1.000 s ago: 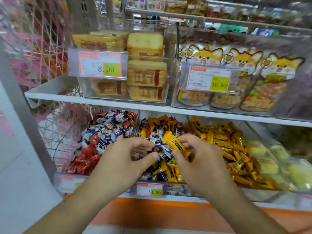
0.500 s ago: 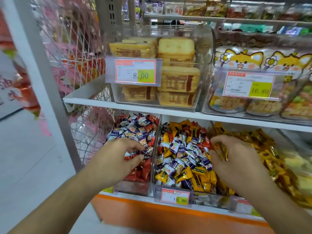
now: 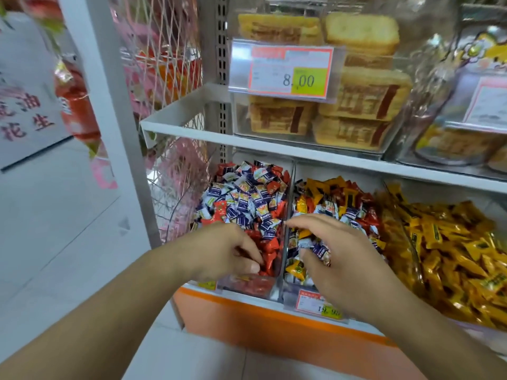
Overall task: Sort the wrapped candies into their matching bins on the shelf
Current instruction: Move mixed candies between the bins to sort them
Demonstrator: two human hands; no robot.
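Three candy bins [image 3: 282, 272], price tag [image 3: 319, 307] — cakes [image 3: 365, 101] above

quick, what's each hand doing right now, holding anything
Left hand: fingers curled in the left bin, pinching a red candy.
Right hand: gripping blue-and-white candies over the middle bin.

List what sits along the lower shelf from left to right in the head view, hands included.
Pink mesh netting → bin of blue-white and red candies → left hand → clear divider → right hand in the mixed candy bin → bin of yellow candies.
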